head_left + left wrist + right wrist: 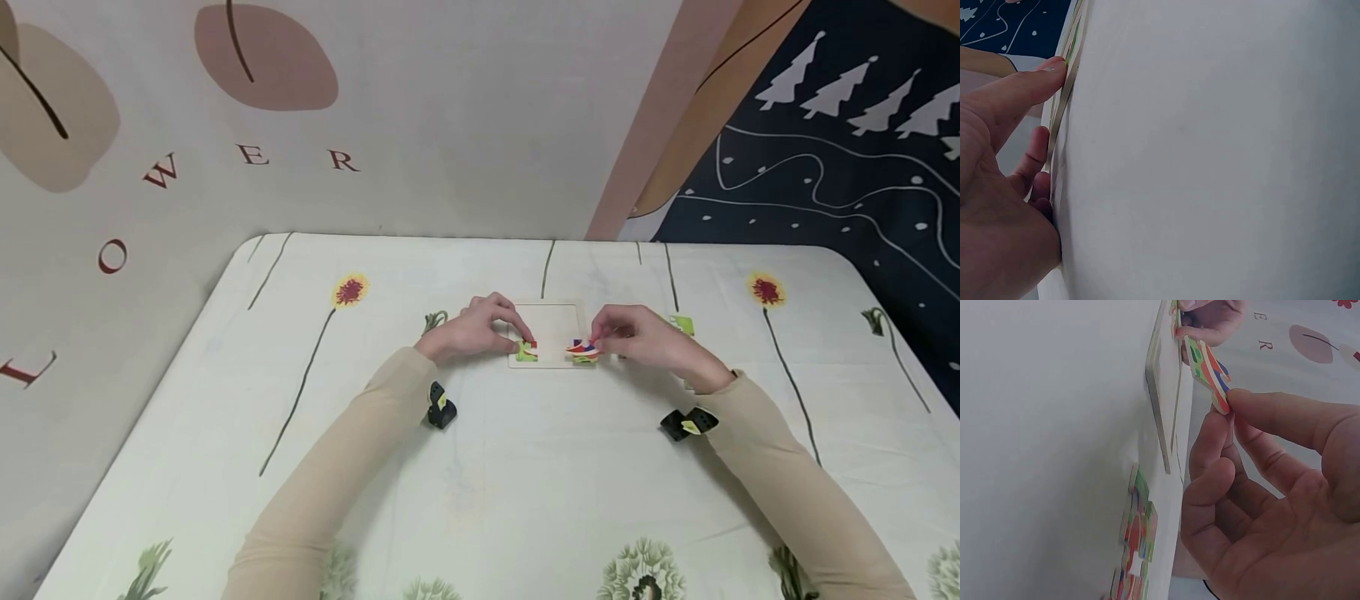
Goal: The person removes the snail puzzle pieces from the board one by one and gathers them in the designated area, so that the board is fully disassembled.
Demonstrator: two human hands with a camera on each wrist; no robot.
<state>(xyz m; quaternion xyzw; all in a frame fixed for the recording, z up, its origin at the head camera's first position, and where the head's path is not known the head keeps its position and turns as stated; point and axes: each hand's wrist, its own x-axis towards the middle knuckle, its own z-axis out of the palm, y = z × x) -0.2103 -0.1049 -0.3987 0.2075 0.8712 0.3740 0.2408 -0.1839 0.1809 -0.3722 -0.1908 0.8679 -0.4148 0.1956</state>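
Observation:
A flat wooden puzzle tray [550, 329] lies on the table, its bare base showing between my hands. My left hand [480, 327] is at its left edge, thumb and index fingertip pinching a green, red and yellow puzzle piece [527, 352] at the front left corner. In the left wrist view the thumb [1047, 80] lies along the tray's side. My right hand [637, 337] pinches a striped red, white and blue puzzle piece [1209, 372] with a green edge between thumb and fingertips, tilted above the tray's front right part. The right wrist view shows its other fingers curled loosely.
More puzzle pieces [1136, 534] lie to the right of the tray, partly hidden under my right hand in the head view; one green piece [682, 324] shows beyond it. A flower-printed cloth [525, 483] covers the table. A printed wall hanging [465, 125] stands behind.

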